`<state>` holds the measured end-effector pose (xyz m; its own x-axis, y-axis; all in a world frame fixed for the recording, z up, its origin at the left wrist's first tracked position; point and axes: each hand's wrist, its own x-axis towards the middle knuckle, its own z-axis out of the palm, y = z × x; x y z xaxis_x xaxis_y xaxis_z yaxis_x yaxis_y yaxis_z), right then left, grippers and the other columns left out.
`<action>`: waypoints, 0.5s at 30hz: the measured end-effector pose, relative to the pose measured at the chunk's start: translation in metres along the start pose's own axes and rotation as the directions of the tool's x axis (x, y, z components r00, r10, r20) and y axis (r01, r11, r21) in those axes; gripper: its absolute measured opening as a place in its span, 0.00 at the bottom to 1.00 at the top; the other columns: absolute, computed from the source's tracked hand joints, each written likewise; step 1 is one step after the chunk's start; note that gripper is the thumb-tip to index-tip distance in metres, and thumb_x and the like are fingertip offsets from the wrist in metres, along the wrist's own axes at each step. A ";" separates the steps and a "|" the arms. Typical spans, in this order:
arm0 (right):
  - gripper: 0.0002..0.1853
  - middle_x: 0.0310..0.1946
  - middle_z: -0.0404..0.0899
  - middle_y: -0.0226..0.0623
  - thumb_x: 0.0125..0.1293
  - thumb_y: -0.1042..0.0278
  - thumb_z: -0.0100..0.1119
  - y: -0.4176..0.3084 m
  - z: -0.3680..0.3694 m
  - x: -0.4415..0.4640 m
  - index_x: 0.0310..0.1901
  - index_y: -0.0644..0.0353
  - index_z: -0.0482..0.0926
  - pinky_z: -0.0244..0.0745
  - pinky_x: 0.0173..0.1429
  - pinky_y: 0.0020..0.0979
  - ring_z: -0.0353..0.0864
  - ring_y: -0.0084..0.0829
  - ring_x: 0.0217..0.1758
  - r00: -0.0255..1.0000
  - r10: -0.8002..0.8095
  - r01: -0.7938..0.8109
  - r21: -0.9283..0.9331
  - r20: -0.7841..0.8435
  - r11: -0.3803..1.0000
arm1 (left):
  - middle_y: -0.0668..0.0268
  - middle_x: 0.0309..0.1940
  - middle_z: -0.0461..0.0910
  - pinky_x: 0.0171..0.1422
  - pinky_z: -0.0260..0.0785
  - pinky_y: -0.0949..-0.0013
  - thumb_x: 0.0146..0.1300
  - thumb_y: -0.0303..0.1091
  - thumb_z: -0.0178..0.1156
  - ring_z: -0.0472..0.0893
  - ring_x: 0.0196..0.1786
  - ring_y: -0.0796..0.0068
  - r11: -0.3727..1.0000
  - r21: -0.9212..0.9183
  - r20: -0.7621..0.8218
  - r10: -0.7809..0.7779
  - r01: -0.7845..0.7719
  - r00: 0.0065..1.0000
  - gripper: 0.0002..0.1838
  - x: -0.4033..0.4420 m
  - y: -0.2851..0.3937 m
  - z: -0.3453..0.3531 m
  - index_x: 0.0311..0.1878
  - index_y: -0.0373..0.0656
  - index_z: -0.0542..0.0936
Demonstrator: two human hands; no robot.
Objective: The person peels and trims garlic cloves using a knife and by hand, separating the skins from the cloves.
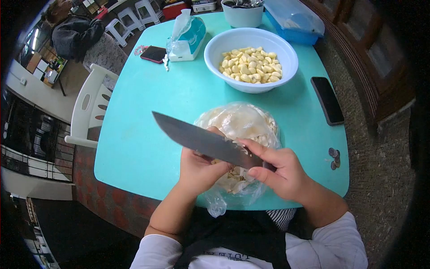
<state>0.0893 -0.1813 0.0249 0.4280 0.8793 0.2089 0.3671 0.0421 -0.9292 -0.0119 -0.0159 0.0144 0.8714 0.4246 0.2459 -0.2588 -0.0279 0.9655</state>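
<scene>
My right hand (pixel 284 172) grips a broad kitchen knife (pixel 197 139) near its heel, the tip pointing up and left. Small pale bits cling to the blade. Behind the blade, the fingers of my left hand (pixel 199 172) are closed; whatever they hold is hidden by the knife. Beneath both hands a clear plastic bag (pixel 237 116) lies on the table, with pale garlic cloves and skins inside. Beyond it stands a white bowl (pixel 212 67) holding many peeled garlic cloves (pixel 251 65).
On the turquoise table (pixel 143 134) are a dark phone (pixel 328 101), several coins (pixel 334 159), a tissue pack (pixel 190 38), a second phone (pixel 153 54), a white tub (pixel 242 17) and a blue lidded box (pixel 295 22). A white chair (pixel 85 105) and another person (pixel 80 38) are at left.
</scene>
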 end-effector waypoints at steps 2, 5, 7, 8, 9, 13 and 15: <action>0.27 0.21 0.74 0.34 0.63 0.60 0.57 0.000 0.000 0.000 0.62 0.60 0.66 0.63 0.23 0.21 0.67 0.20 0.15 0.994 0.106 -0.110 0.244 0.029 0.963 | 0.65 0.33 0.76 0.44 0.72 0.72 0.46 0.17 0.65 0.78 0.42 0.74 0.984 -0.153 -0.002 -0.092 0.091 0.996 0.10 -0.002 0.002 0.003 0.29 0.38 0.75; 0.26 0.15 0.68 0.28 0.67 0.57 0.51 -0.002 -0.007 0.002 0.63 0.62 0.64 0.56 0.19 0.18 0.60 0.16 0.12 0.941 0.265 -0.337 0.603 0.208 0.723 | 0.63 0.34 0.76 0.48 0.73 0.68 0.47 0.14 0.64 0.79 0.46 0.70 0.962 -0.240 0.028 -0.128 0.131 0.991 0.10 0.003 0.004 0.003 0.30 0.37 0.75; 0.26 0.12 0.64 0.26 0.69 0.53 0.47 0.000 -0.014 0.004 0.62 0.63 0.65 0.52 0.16 0.16 0.57 0.15 0.11 0.927 0.263 -0.376 0.654 0.269 0.657 | 0.62 0.35 0.76 0.49 0.73 0.68 0.46 0.14 0.65 0.79 0.46 0.68 0.967 -0.253 0.060 -0.004 0.019 0.998 0.11 0.005 -0.004 0.000 0.30 0.37 0.74; 0.26 0.12 0.64 0.26 0.69 0.51 0.45 0.000 -0.016 0.004 0.60 0.63 0.66 0.52 0.15 0.17 0.57 0.15 0.11 0.922 0.246 -0.387 0.672 0.299 0.631 | 0.61 0.35 0.77 0.49 0.73 0.68 0.46 0.14 0.65 0.79 0.47 0.67 0.965 -0.261 0.074 0.059 -0.038 0.996 0.12 0.006 -0.008 -0.001 0.30 0.37 0.74; 0.26 0.11 0.64 0.27 0.69 0.49 0.44 0.001 -0.018 0.004 0.59 0.63 0.66 0.52 0.15 0.17 0.57 0.15 0.10 0.916 0.229 -0.400 0.689 0.330 0.604 | 0.61 0.35 0.76 0.46 0.74 0.69 0.45 0.15 0.66 0.79 0.45 0.67 0.957 -0.288 0.075 0.068 -0.043 0.995 0.12 0.007 -0.009 -0.001 0.30 0.37 0.74; 0.26 0.11 0.64 0.28 0.70 0.45 0.40 0.008 -0.017 0.000 0.53 0.63 0.69 0.51 0.13 0.17 0.57 0.15 0.09 0.901 0.202 -0.434 0.770 0.385 0.468 | 0.58 0.34 0.76 0.39 0.77 0.71 0.45 0.17 0.67 0.80 0.44 0.65 0.918 -0.396 0.082 0.057 -0.020 0.995 0.14 0.006 -0.010 -0.002 0.31 0.37 0.72; 0.27 0.12 0.65 0.29 0.70 0.46 0.41 0.005 -0.019 0.001 0.56 0.64 0.67 0.52 0.14 0.17 0.58 0.16 0.10 0.910 0.168 -0.408 0.748 0.379 0.523 | 0.57 0.35 0.75 0.37 0.78 0.72 0.46 0.18 0.67 0.80 0.44 0.63 0.897 -0.441 0.088 0.022 0.020 0.996 0.13 0.005 -0.008 -0.003 0.32 0.36 0.72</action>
<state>0.1069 -0.1892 0.0261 0.1379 0.9871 -0.0813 -0.6008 0.0181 -0.7992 -0.0066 -0.0104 0.0072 0.8989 0.3423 0.2733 -0.3990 0.3822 0.8335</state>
